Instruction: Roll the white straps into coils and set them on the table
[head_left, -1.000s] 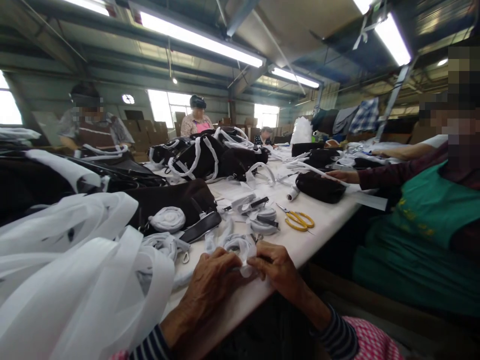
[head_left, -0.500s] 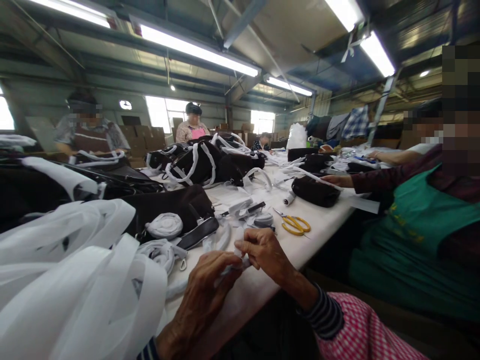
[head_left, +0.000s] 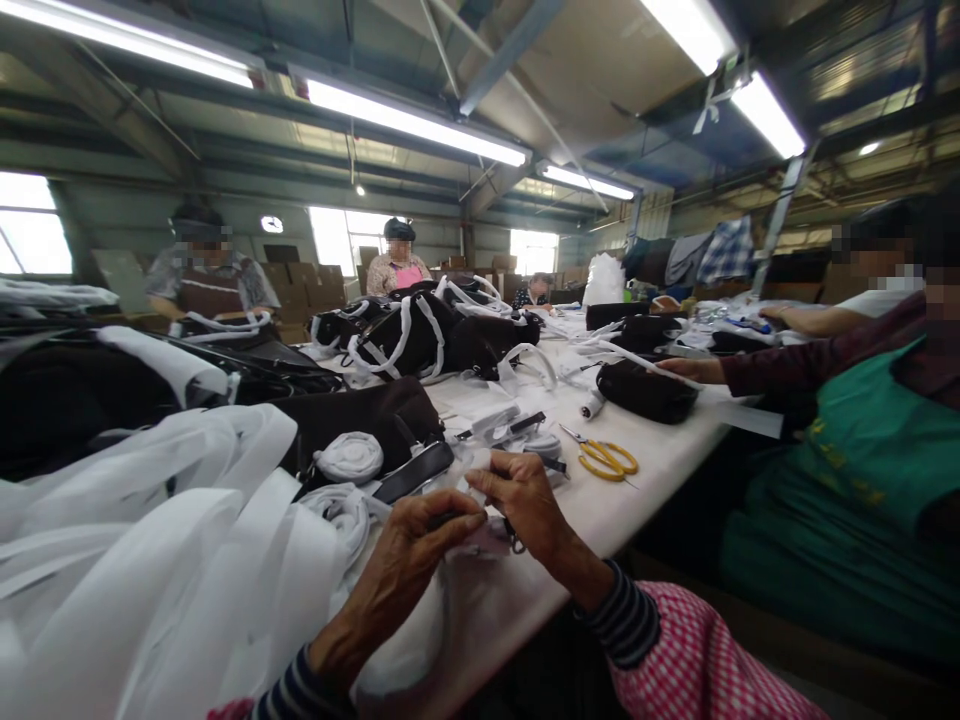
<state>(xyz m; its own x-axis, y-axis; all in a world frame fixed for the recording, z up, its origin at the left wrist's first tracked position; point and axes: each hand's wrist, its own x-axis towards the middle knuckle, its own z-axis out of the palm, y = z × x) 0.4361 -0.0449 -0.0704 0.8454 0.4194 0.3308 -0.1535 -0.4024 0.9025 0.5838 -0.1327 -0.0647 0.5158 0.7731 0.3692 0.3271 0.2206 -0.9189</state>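
Observation:
Both my hands work close together over the near edge of the table. My left hand [head_left: 405, 560] is closed, thumb against forefinger, on a bag strap whose white-wrapped length [head_left: 420, 640] hangs blurred below. My right hand [head_left: 529, 510] pinches a thin white wrapping strip [head_left: 474, 464] just beyond the left fingertips. A small metal clasp [head_left: 515, 540] dangles under the right fingers. Coiled white-wrapped straps [head_left: 349, 457] lie to the left, beside a black strap piece [head_left: 412, 473]. Yellow-handled scissors [head_left: 606, 460] rest to the right of my hands.
Loose white strips [head_left: 150, 560] heap up at the near left. Dark bags [head_left: 420, 330] with white-wrapped handles are piled across the table [head_left: 660, 460]. At the right, a co-worker in a green apron [head_left: 847, 430] touches a dark bag [head_left: 646, 390]. Other people work farther back.
My left hand has shifted slightly with its fingers pinched closer, and the metal clasp now shows below my right hand. The wrapped strap hangs lower. The view has tilted slightly.

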